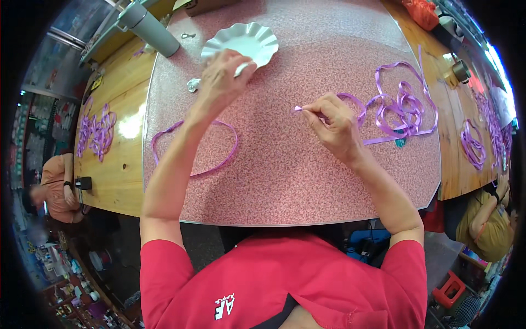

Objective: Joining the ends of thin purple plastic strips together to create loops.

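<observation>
1. Nearest the camera is the person's red shirt (263, 279), just beyond which the pink speckled surface (274, 181) begins.
2. The right hand (335, 123) has its grip pinched on the tip of a purple ribbon (298, 108), above the surface's middle; more purple ribbon lies looped and tangled to its right.
3. The left hand (222, 77) is blurred at the near rim of a pale fluted dish (266, 39); whether its grip is spread or closed, I cannot tell.
4. A purple loop (236, 141) lies beside the left forearm.
</observation>
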Demonstrator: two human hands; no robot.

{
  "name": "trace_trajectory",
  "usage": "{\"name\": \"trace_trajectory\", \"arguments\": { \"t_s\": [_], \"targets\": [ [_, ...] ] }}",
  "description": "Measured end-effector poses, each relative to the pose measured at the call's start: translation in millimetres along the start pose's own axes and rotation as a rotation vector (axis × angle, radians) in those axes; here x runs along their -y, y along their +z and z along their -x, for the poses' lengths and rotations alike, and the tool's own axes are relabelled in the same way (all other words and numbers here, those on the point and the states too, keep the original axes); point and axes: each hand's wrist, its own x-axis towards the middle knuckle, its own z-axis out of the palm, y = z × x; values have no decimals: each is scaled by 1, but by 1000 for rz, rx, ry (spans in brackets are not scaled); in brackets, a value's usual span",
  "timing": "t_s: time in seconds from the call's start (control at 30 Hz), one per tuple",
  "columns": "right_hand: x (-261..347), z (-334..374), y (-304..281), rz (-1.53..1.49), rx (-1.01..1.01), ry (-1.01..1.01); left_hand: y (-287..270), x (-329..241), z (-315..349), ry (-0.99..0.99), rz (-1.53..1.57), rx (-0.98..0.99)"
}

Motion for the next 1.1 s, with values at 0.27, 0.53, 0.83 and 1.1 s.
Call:
{"name": "trace_trajectory", "arguments": {
  "t_s": [0.27, 0.53, 0.83, 1.1],
  "targets": [
    [-6, 2, -2, -105, -10, 127, 15, 23, -1, 44, -215, -18],
    [-1, 1, -4, -315, 29, 319, 2, -71, 37, 310, 351, 60],
    [2, 4, -2, -324, 64, 288, 16, -76, 43, 320, 514, -47],
    [6, 5, -1, -329, 105, 299, 13, -78, 48, 253, 559, 10]
  ]
}}
